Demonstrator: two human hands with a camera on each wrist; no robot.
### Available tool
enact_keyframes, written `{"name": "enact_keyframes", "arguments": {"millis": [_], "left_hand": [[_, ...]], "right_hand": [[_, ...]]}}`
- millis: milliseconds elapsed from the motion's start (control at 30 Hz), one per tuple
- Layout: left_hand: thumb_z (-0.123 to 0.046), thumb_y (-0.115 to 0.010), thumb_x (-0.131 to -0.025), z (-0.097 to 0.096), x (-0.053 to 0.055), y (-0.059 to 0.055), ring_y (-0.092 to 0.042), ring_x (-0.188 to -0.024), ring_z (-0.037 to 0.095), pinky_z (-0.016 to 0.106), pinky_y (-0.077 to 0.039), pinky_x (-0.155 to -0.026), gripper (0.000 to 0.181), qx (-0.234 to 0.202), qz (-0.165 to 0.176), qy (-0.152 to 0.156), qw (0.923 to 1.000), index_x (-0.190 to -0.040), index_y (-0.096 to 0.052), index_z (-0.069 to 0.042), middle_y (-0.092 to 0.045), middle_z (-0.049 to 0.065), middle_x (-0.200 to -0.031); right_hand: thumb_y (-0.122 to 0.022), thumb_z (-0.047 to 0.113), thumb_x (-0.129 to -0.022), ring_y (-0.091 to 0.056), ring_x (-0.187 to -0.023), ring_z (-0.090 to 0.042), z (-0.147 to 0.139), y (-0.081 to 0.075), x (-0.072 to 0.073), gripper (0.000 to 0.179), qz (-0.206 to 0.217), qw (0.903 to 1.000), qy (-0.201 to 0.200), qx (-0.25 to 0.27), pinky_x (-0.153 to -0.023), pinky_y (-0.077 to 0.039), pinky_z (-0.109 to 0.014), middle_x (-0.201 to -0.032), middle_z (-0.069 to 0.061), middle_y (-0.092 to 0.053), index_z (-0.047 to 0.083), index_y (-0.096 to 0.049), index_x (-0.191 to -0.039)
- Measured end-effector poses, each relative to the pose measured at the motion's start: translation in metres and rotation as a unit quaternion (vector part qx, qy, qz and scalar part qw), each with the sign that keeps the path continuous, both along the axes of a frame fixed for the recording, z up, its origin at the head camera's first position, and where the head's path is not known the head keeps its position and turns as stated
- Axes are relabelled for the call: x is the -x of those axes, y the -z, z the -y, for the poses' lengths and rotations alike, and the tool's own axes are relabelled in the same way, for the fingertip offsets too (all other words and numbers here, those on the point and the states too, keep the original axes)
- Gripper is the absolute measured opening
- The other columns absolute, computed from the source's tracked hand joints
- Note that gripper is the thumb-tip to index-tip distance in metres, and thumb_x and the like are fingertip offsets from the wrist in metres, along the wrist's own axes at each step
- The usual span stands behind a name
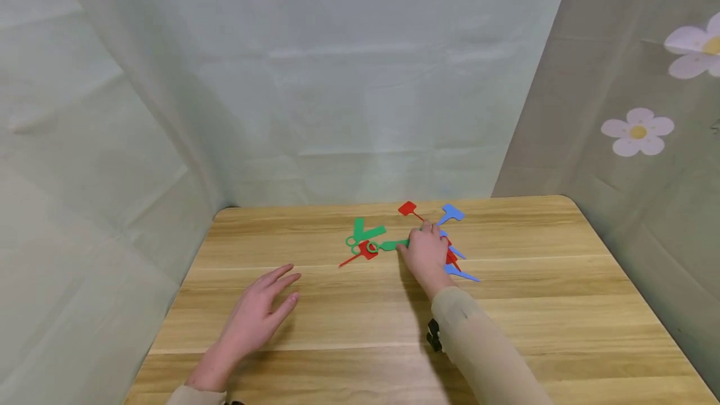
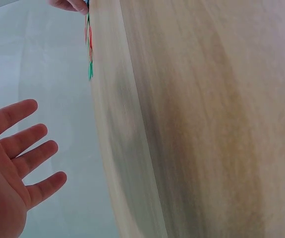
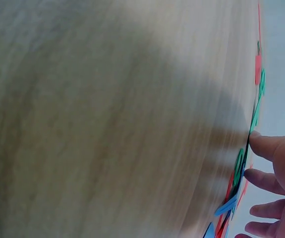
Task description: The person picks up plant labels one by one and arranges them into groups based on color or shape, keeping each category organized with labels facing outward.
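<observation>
My right hand (image 1: 427,255) reaches down onto a small heap of flat plastic tags, which look like plant labels. Its thumb touches a green tag (image 1: 388,245) with a ring at one end, and in the right wrist view the thumb and fingers (image 3: 266,181) are spread apart. Around that hand lie a red square-headed tag (image 1: 407,208), a blue T-shaped tag (image 1: 452,212) and more tags partly hidden underneath. Over the table at the left, my left hand (image 1: 260,311) hovers with fingers spread, holding nothing.
Left of the heap, more green ringed tags (image 1: 359,228) lie beside another red tag (image 1: 368,250). The wooden table (image 1: 349,317) ends at a pale cloth (image 1: 360,111) behind it. A flowered cloth (image 1: 635,192) hangs along the right side.
</observation>
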State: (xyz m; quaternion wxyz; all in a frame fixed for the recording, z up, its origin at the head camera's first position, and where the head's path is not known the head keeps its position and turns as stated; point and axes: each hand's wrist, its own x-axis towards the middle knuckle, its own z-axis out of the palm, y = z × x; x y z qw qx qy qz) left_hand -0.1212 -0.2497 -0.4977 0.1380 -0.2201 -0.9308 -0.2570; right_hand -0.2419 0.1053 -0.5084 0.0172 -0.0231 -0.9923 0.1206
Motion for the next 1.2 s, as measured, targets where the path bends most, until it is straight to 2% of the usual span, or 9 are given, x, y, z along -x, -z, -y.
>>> {"name": "enact_keyframes", "arguments": {"millis": [167,300,400,533,733,867,1033,1200], "left_hand": [[-0.022,-0.072,-0.104,-0.001,0.000,-0.001,-0.060,-0.135,0.040,0.064,-0.049,-0.107,0.037,-0.002,-0.002,0.000,1.0000,-0.138,-0.072,-0.007,-0.061,0.013,-0.152],[-0.022,-0.072,-0.104,-0.001,-0.001,-0.002,-0.060,-0.135,0.040,0.064,-0.049,-0.107,0.037,0.000,-0.004,0.001,1.0000,-0.138,-0.072,-0.007,-0.061,0.014,-0.152],[-0.024,-0.071,-0.104,-0.001,-0.001,-0.002,-0.060,-0.135,0.040,0.064,-0.049,-0.107,0.038,0.000,-0.005,0.001,1.0000,-0.138,-0.071,-0.007,-0.061,0.016,-0.151],[-0.021,-0.073,-0.103,-0.001,-0.002,-0.002,-0.060,-0.135,0.040,0.064,-0.050,-0.106,0.038,0.000,-0.005,0.000,1.0000,-0.138,-0.072,-0.007,-0.061,0.016,-0.151],[-0.019,-0.074,-0.102,-0.002,-0.002,-0.003,-0.061,-0.134,0.040,0.064,-0.051,-0.105,0.037,0.000,-0.005,-0.001,1.0000,-0.137,-0.072,-0.007,-0.061,0.015,-0.150],[-0.021,-0.073,-0.103,-0.003,-0.002,-0.004,-0.059,-0.136,0.040,0.065,-0.050,-0.106,0.038,-0.001,0.001,-0.003,1.0000,-0.138,-0.071,-0.008,-0.060,0.015,-0.152],[-0.020,-0.072,-0.103,-0.004,-0.003,-0.005,-0.059,-0.137,0.041,0.064,-0.049,-0.107,0.038,-0.003,-0.002,-0.002,1.0000,-0.139,-0.071,-0.007,-0.060,0.014,-0.153],[-0.019,-0.073,-0.102,-0.005,-0.003,-0.006,-0.059,-0.136,0.040,0.063,-0.050,-0.106,0.039,0.000,-0.010,-0.001,0.9999,-0.139,-0.071,-0.007,-0.060,0.014,-0.152]], "right_hand": [[-0.078,0.046,-0.097,-0.043,-0.145,-0.045,0.001,-0.002,0.000,0.046,0.007,1.0000,-0.001,-0.006,-0.107,-0.047,-0.064,-0.153,-0.024,-0.054,0.002,-0.079,-0.111],[-0.080,0.043,-0.097,-0.045,-0.142,-0.043,0.002,-0.003,-0.001,0.041,0.005,1.0000,0.001,0.002,-0.103,-0.049,-0.063,-0.145,-0.022,-0.060,0.003,-0.078,-0.103],[-0.080,0.042,-0.097,-0.043,-0.144,-0.044,0.002,-0.004,0.000,0.038,0.009,0.9999,0.002,0.014,-0.105,-0.048,-0.064,-0.145,-0.022,-0.060,0.004,-0.077,-0.098],[-0.080,0.039,-0.098,-0.037,-0.151,-0.048,0.001,-0.002,0.000,0.033,0.009,0.9993,0.001,0.037,-0.110,-0.044,-0.067,-0.150,-0.024,-0.057,0.005,-0.078,-0.098],[-0.082,0.030,-0.096,-0.029,-0.154,-0.053,-0.003,-0.001,-0.001,0.022,-0.004,0.9960,0.000,0.089,-0.114,-0.038,-0.070,-0.149,-0.024,-0.058,0.010,-0.080,-0.103],[-0.082,0.028,-0.096,-0.021,-0.157,-0.055,-0.007,-0.001,-0.002,0.015,0.000,0.9926,-0.009,0.121,-0.119,-0.030,-0.072,-0.156,-0.026,-0.052,0.014,-0.080,-0.097],[-0.082,0.031,-0.097,-0.012,-0.159,-0.056,-0.010,-0.003,-0.004,0.016,0.006,0.9908,-0.027,0.132,-0.124,-0.022,-0.071,-0.164,-0.028,-0.042,0.017,-0.079,-0.091],[-0.079,0.032,-0.099,-0.008,-0.158,-0.058,-0.013,-0.005,-0.005,0.019,-0.004,0.9889,-0.037,0.144,-0.125,-0.019,-0.071,-0.165,-0.030,-0.039,0.019,-0.073,-0.087]]}}
